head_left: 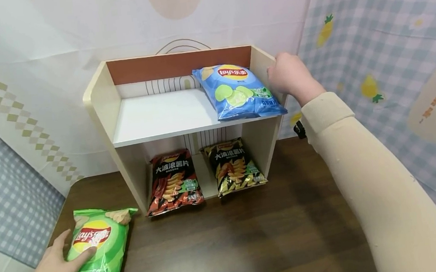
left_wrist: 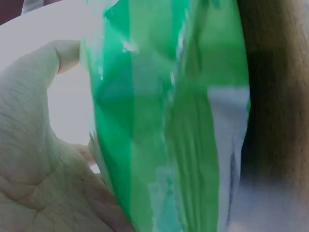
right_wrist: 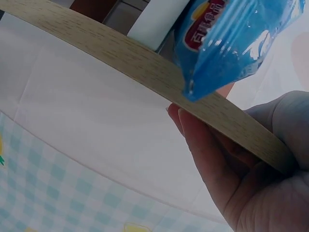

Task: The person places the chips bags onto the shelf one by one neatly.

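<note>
At the lower left of the head view, my left hand (head_left: 59, 267) holds a green Lay's chip bag (head_left: 103, 263), its thumb across the front. The left wrist view has that bag (left_wrist: 164, 116) close up, filling most of the frame. My right hand (head_left: 292, 74) grips the upper right side panel of a small two-tier shelf (head_left: 161, 115). In the right wrist view, fingers and thumb wrap round the panel's wooden edge (right_wrist: 140, 67). Beside that panel, on the upper board, a blue Lay's chip bag (head_left: 237, 94) leans back.
On the lower tier a red-and-black chip bag (head_left: 174, 184) lies at the left and a yellow-and-black chip bag (head_left: 234, 167) at the right. The shelf stands on a dark wooden table (head_left: 229, 249). Patterned cloth (head_left: 383, 50) hangs behind and at the sides.
</note>
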Available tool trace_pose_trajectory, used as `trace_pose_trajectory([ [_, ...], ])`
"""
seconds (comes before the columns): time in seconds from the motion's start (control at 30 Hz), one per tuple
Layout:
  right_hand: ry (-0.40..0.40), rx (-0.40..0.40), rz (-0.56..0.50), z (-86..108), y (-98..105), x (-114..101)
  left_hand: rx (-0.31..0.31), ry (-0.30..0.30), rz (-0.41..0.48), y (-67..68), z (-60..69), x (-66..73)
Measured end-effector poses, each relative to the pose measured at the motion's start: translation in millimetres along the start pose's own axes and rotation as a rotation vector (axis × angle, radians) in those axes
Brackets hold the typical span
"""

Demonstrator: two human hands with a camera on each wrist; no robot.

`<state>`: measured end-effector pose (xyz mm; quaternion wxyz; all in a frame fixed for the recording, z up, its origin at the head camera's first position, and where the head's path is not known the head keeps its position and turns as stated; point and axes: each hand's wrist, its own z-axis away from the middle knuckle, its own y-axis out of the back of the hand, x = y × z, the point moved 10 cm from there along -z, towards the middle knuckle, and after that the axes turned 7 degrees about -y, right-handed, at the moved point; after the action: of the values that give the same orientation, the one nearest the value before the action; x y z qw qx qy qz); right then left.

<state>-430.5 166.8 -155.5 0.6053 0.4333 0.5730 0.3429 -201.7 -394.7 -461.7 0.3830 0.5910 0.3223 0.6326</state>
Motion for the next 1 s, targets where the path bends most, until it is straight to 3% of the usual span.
trace_pose_trajectory([
  [0.4, 0.006, -0.007, 0.013, -1.2, -0.6, -0.3, -0.162, 0.074, 0.062, -15.4, -2.6, -12.6],
  [0.7, 0.014, 0.004, 0.022, -2.9, 0.7, -0.3, -0.182, 0.108, 0.102, -18.4, 0.7, -10.8],
  [1.0, 0.009, -0.003, 0.006, -2.0, -0.9, 1.0, -0.164, 0.129, 0.136, -21.1, 3.8, -14.9],
])
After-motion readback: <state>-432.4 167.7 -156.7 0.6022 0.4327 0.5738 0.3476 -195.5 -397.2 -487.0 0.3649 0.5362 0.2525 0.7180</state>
